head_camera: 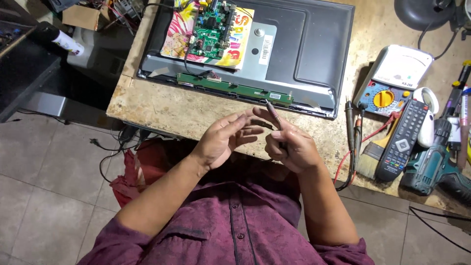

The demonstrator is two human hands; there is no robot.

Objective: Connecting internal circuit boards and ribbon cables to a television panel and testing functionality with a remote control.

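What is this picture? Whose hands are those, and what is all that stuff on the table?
The camera sits on a person's head and looks down, so you see their own two hands. The right hand holds a thin pointed tool; the left hand touches its tip end. On the workbench lies a flat television face down, back opened, with a green circuit board on top. To the right are a meter with a yellow dial, a black remote control, a paintbrush and a green drill.
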